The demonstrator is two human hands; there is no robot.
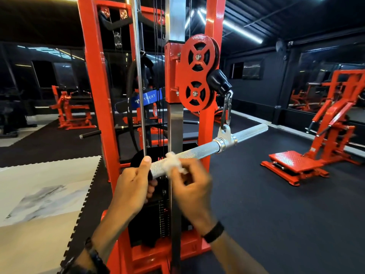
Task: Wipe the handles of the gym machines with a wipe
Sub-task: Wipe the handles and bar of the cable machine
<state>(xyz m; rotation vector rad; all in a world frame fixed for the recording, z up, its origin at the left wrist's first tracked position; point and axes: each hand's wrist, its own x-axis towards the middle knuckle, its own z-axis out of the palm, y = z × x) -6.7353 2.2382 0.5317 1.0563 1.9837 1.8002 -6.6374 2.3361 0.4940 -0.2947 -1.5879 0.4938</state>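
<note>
We are in the wiping step itself, on the near half of the straight bar handle that hangs from the red cable machine; our left hand grasps the bar's near end, thumb laid up along it and fingers curled underneath, which steadies it; our right hand pinches the crumpled white wipe against the bar just beside the left thumb, its fingers clenched on the wipe, though motion blur hides their exact lay. The handle is knurled bright metal, tilted up to the right, hooked at its middle swivel to a carabiner below the twin pulleys; we judge the next move calls for sliding the wipe along toward the swivel, then past it to the far half, which looks untouched; since the bar hangs freely, the left grip should hold firm.
</note>
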